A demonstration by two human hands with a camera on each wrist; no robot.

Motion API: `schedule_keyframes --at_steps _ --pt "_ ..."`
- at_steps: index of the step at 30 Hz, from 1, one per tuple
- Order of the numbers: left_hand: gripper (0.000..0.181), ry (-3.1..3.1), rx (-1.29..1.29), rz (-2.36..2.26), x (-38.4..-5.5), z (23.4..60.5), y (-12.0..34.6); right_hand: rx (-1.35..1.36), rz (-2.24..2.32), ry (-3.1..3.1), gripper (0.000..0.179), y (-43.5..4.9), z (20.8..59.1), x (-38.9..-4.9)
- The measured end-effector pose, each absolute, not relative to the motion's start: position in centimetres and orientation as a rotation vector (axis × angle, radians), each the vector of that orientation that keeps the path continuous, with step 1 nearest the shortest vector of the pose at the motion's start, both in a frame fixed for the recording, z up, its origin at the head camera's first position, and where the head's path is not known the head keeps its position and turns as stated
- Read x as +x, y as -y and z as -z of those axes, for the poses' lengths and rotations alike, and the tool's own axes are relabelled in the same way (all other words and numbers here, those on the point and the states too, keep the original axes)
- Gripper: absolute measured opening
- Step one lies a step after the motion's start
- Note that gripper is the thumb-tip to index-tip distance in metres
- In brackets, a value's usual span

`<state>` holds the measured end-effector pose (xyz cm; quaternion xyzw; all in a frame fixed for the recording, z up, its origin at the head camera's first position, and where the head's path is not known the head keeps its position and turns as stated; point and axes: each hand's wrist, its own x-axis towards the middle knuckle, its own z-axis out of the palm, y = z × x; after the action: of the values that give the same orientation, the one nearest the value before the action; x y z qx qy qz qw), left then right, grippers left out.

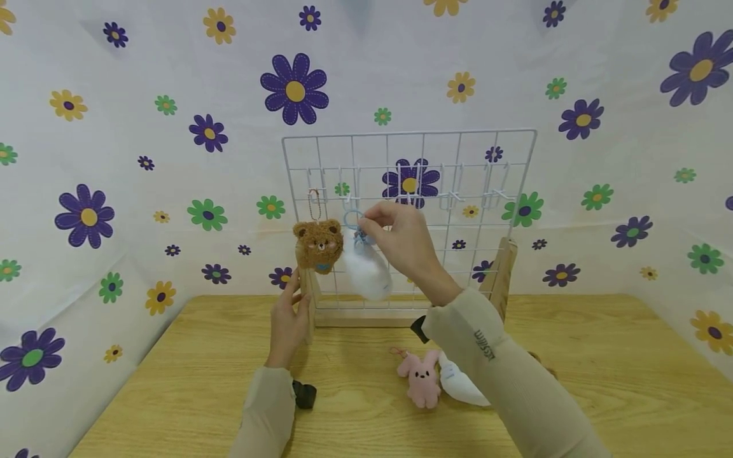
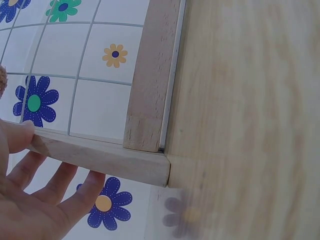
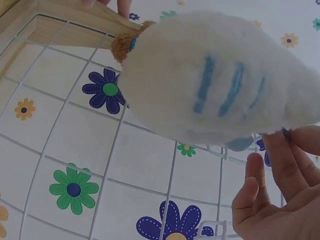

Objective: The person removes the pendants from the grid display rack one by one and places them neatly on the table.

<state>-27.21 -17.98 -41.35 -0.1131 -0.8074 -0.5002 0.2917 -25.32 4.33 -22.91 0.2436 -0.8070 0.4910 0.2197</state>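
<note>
My right hand (image 1: 409,238) pinches the blue ring strap of a white plush keychain (image 1: 369,273), which hangs in front of the wire grid rack (image 1: 409,132). The blue ring (image 1: 347,218) is close below a white hook on the grid. In the right wrist view the plush (image 3: 165,75) shows blue stripes and fills much of the picture. My left hand (image 1: 288,324) grips the rack's left wooden side bar (image 2: 105,161), thumb on one side and fingers on the other. A brown bear plush keychain (image 1: 319,247) hangs by a bead chain at the rack's left.
On the wooden table (image 1: 172,381) lie a pink rabbit plush (image 1: 422,385) and another white plush (image 1: 460,387), partly behind my right sleeve. Something brown (image 1: 543,364) peeks out beyond that sleeve. More white hooks (image 1: 452,191) line the grid. A flowered cloth (image 1: 229,159) stands behind.
</note>
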Motion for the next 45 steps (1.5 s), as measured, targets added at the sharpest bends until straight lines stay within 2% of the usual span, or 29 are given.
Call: schedule_keyframes --at_steps 13,45 --pt "0.059 2.159 -0.311 1.322 -27.1 41.3 18.0 0.778 -1.322 2.189 0.01 -4.9 23.6 -25.4" --pt "0.057 2.136 -0.296 1.34 -27.2 41.3 17.9 0.744 -1.406 2.294 0.012 -7.3 26.1 -24.8"
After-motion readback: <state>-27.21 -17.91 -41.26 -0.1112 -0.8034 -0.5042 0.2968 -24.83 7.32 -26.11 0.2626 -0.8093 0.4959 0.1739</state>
